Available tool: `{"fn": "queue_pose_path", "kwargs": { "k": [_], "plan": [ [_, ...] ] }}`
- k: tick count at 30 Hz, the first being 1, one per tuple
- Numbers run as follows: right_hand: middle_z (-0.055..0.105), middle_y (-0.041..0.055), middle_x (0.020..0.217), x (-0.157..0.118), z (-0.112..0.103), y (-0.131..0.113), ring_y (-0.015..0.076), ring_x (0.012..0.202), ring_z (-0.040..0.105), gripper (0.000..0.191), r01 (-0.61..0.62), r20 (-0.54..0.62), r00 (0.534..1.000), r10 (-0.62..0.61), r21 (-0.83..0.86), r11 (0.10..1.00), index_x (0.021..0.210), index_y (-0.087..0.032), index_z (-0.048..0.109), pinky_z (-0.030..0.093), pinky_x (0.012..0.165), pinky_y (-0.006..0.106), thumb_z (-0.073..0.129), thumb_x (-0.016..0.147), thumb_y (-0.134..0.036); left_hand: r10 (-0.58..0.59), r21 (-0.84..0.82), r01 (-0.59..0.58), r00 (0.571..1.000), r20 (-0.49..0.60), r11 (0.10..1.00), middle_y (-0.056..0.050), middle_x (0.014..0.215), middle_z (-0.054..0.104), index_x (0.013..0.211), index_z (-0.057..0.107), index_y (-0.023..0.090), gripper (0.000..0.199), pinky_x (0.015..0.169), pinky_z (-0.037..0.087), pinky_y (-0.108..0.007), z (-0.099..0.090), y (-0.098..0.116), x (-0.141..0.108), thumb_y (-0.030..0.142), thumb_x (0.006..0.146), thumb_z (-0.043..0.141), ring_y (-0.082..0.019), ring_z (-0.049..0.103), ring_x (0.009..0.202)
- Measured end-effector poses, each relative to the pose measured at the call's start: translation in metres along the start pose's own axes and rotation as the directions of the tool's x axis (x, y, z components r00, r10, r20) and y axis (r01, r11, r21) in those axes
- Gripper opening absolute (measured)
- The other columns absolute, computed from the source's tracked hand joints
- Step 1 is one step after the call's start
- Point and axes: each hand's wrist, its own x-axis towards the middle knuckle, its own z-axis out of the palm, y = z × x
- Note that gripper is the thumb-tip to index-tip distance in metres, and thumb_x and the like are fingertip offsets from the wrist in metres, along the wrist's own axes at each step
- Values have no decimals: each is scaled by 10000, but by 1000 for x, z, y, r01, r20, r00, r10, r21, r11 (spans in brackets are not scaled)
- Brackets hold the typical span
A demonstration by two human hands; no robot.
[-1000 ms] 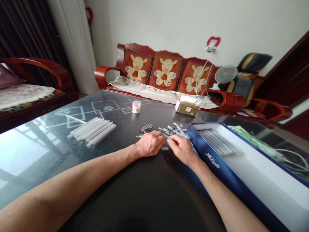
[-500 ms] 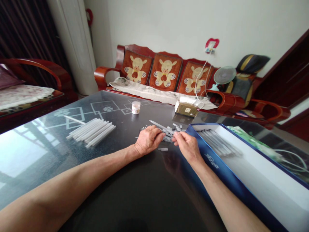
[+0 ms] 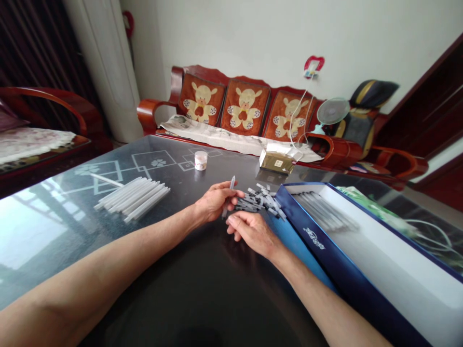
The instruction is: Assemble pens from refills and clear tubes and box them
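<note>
Pinching a slim plastic rod upright in the left hand, clear of the grey pieces. Resting the right hand open on the worktop, just apart.

This is a home living room, with a carved wooden sofa and an electric fan.

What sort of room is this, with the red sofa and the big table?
Probably a living room in a home: a red wooden sofa with animal-print cushions, a glass-topped table and a small electric fan all suggest it.
</note>
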Motion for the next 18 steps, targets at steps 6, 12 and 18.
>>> {"fn": "queue_pose_path", "kwargs": {
  "k": [6,12,18],
  "plan": [
    [672,34,852,6,-42,24,161,710,599,121,170,-95,962,-257,-526,833,831,-227,710,463,688,300,628,743,-217,367,817,-300,923,118,491,8,645,630,1014,666,165,267,513,430,-180,-22,0,6,293,906,458,-83,524,505],
    [651,29,846,6,-38,35,144,690,588,98,220,6,966,-257,-536,815,829,-230,703,456,671,285,617,786,-249,411,924,-381,839,357,-25,-61,938,726,1105,658,202,284,755,510,-256,-24,-15,-2,283,924,455,-179,680,847],
    [682,35,757,16,-30,48,182,689,639,120,67,-324,935,-146,-241,968,860,-218,622,500,688,329,574,815,-318,370,876,-458,796,479,-149,-66,836,693,986,651,174,269,693,498,-265,-21,-23,-9,303,947,417,-185,674,781]
  ]
}}
